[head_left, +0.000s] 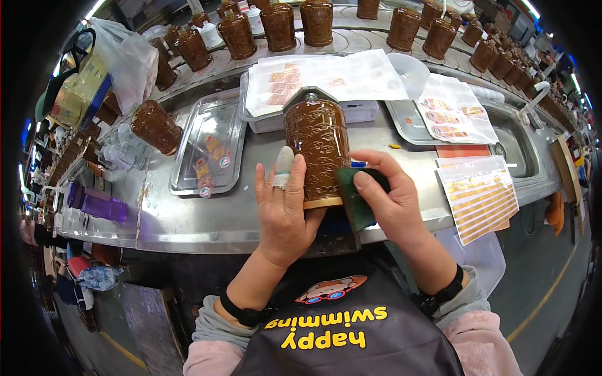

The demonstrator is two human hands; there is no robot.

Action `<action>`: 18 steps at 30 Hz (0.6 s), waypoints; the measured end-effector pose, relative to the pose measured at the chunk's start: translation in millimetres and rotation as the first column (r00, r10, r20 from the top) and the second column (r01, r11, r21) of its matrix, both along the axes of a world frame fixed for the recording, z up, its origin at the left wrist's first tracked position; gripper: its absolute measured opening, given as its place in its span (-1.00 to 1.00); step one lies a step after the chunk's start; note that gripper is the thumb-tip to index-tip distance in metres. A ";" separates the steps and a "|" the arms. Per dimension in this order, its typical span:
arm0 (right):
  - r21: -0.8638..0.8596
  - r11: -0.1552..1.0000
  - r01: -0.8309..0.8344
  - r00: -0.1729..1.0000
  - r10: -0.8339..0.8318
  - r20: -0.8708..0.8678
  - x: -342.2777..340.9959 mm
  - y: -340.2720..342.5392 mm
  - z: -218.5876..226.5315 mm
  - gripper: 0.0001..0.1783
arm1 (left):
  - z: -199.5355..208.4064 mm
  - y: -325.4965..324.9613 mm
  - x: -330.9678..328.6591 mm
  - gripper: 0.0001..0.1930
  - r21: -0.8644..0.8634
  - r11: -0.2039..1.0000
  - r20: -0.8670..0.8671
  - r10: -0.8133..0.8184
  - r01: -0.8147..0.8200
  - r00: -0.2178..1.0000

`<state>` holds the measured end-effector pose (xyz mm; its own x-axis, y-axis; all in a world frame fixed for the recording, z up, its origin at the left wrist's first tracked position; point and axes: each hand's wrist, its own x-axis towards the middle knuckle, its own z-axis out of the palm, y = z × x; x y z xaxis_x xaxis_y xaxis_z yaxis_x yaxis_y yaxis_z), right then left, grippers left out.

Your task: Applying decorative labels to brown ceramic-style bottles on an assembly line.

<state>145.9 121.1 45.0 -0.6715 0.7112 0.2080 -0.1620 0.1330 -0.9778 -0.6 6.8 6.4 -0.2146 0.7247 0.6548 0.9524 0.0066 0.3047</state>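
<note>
Seen in the head view, at the middle, above the near part of the steel table: an embossed brown bottle, with dark angular top pointing away from the body and tan base edge turned toward it. Cannot tell if resting on the table or lifted a little from it.

Held at the left side by the left hand, with fingers somewhat spread and a pale grey finger cover on one of them. In the right hand, gripped between thumb and fingers, a dark green pad, placed against the lower right side of the bottle.

Behind the bottle, white paper sheets with label pieces, lying over a shallow bin. To the left, a tray with a few stickers in it, then another brown bottle, leaning, and a purple container nearer to the table edge. To the right, a sheet of labels on a second tray, a gold-striped sheet just in front, and farther a sink. Along the far side, on a conveyor, a row of similar brown bottles.
</note>
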 end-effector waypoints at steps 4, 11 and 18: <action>0.010 1.000 0.006 1.000 -0.006 0.025 4.9 -0.5 -14.3 -0.79 | -14.3 -4.4 -3.0 -0.31 0.038 0.999 0.083 -0.013 0.010 0.996; -0.028 0.999 0.026 0.996 -0.024 0.084 9.3 2.3 -22.4 -0.79 | 4.0 -1.5 5.1 -0.23 0.036 0.999 0.063 0.031 -0.034 0.997; 0.028 0.997 0.065 0.993 -0.068 0.095 7.7 -0.2 -25.4 -0.79 | -23.1 -4.1 -4.4 -0.31 0.068 0.997 0.415 -0.056 0.030 0.908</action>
<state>153.6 120.9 19.6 -0.6405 0.7504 0.1636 -0.0580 0.1651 -0.9846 -5.0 2.7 -16.7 -0.4465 0.7026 0.5541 0.7375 -0.0618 0.6726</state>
